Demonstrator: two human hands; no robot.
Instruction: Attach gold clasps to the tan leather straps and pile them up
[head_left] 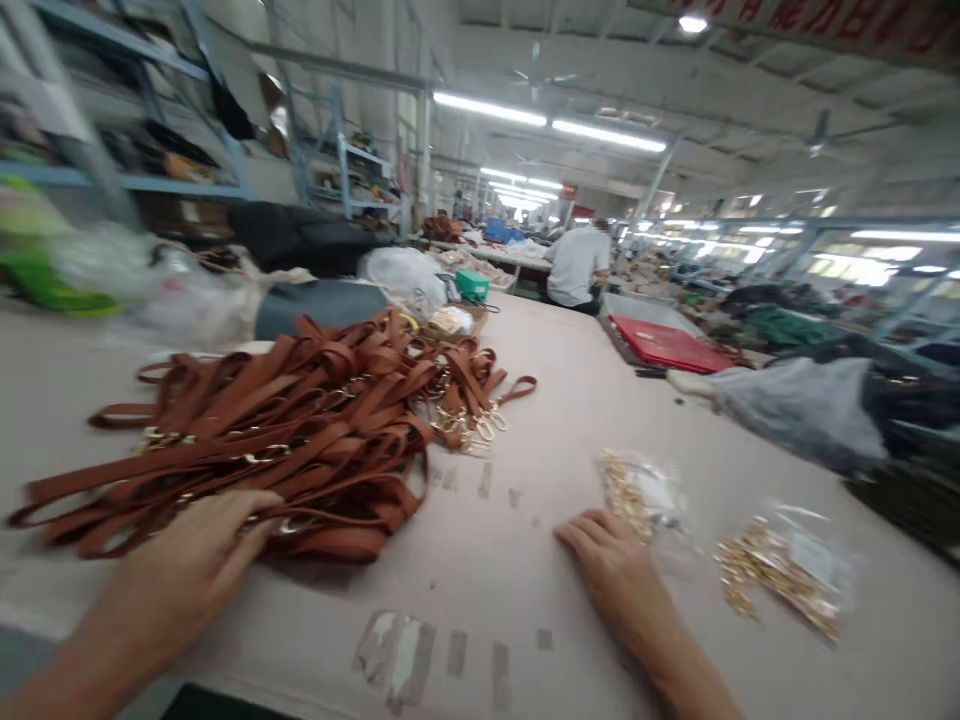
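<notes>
A large heap of brown leather straps (322,420) with gold-coloured metal clasps lies on the table to the left. My left hand (199,550) is at the near edge of this heap, its fingers and thumb closed on one of the straps. To the right, my right hand (604,550) rests on the tabletop with its fingers lying down and nothing visible in them. Just beyond its fingers is a clear plastic bag with gold metal pieces (630,498). A second bag of gold metal pieces (780,565) lies farther right, some pieces at its opening.
The pale table (525,440) bears worn tape marks near me. Behind the straps are a green box (472,285) and plastic bags (409,278). A red folder-like item (671,343) lies at the far right. A person in a light shirt (580,262) sits beyond the table.
</notes>
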